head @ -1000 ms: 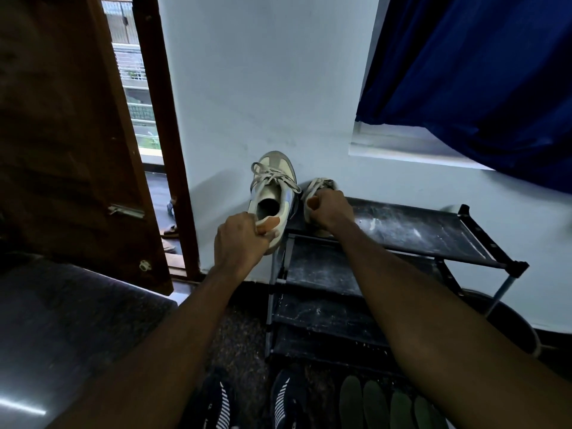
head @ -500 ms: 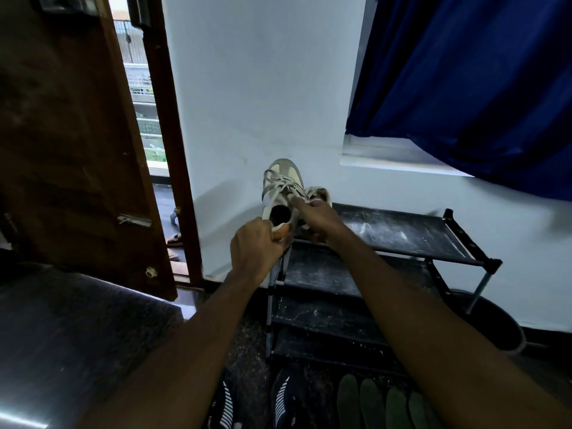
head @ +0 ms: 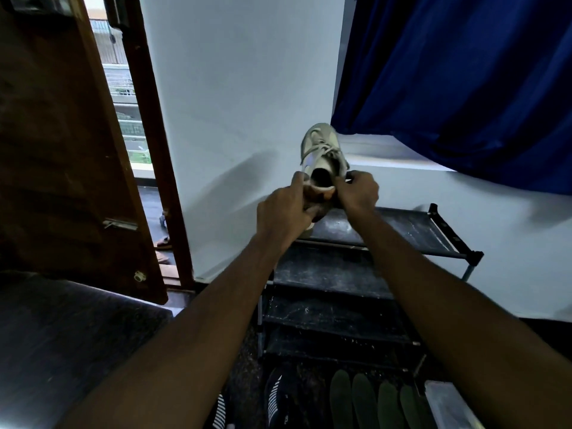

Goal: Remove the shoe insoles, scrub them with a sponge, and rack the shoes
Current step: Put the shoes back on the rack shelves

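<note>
Head view: I am holding the pale shoe point(head: 323, 150) toe-up over the far-left corner of the rack point(head: 402, 230). Gripped only at the collar, it could be slipping off beside the shelf. My left hand point(head: 283, 212) and right hand point(head: 359, 193) are clenching the collar's two sides, the opening lying between my fingers.

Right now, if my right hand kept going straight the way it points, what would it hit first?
The sneaker: your right hand is pinching its collar. Past it, probably the white wall, though depth is hard to judge.
</note>
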